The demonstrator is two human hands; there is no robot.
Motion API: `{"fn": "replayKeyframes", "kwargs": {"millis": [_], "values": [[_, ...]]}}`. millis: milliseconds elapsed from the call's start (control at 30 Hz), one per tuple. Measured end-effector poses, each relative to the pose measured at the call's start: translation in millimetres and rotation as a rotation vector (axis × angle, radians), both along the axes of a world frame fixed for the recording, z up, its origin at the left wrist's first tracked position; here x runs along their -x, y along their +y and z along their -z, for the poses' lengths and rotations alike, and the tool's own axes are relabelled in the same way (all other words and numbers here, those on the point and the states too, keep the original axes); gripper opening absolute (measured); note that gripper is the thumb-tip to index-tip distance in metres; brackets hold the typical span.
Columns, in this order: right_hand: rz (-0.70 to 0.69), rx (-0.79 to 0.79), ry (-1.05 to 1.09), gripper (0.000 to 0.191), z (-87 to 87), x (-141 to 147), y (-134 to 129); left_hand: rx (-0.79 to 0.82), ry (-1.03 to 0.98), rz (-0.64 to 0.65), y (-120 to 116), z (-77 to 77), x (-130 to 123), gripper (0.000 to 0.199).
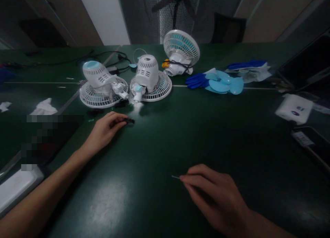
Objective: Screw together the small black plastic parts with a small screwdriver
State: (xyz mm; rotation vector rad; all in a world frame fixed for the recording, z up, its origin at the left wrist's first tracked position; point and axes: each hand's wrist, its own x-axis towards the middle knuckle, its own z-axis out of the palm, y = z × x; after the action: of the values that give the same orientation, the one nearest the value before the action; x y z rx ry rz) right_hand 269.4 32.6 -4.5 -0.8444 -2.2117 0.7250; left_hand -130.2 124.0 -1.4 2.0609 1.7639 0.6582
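My left hand (109, 126) pinches a small black part (130, 121) on the green table, just in front of the fans; its exact kind is too dark to make out. Between the thumb and fingertips of my right hand (216, 193) is a thin metal rod (175, 177), its tip pointing left; the rest of it is hidden in the hand. Beyond my left hand, two small white fans lie face down, the left fan (103, 85) and the middle fan (149, 78). A third fan (182, 51) stands tilted farther back, with an orange piece (165, 63) by its base.
Blue fan blades (224, 83) and blue gloves (197, 81) lie right of the fans. A white box (295, 108) and a dark device (311, 142) are at the right. Black cables (113, 56) run behind. A white power strip (19, 186) sits by my left forearm.
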Motion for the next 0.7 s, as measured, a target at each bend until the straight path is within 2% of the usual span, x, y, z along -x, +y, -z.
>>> {"fn": "replayKeyframes", "kwargs": {"millis": [167,300,400,533,700], "values": [[0.012,-0.02,-0.007,0.021,-2.6,1.6,0.4,0.092,-0.031,-0.034,-0.1,-6.7,15.7,0.064],[0.01,-0.02,-0.008,0.021,-5.0,2.3,0.6,0.18,-0.013,-0.046,0.9,-12.0,31.0,0.051],[0.016,-0.021,-0.007,0.021,-4.4,2.2,0.4,0.172,0.038,-0.027,1.6,-13.0,35.3,0.045],[0.021,-0.017,-0.007,0.021,-2.6,1.6,-0.4,0.084,0.044,-0.016,-0.5,-15.3,28.1,0.044],[0.009,-0.001,-0.021,0.022,-1.9,1.3,-0.2,0.063,-0.148,-0.165,-6.4,-21.0,7.7,0.045]]}}
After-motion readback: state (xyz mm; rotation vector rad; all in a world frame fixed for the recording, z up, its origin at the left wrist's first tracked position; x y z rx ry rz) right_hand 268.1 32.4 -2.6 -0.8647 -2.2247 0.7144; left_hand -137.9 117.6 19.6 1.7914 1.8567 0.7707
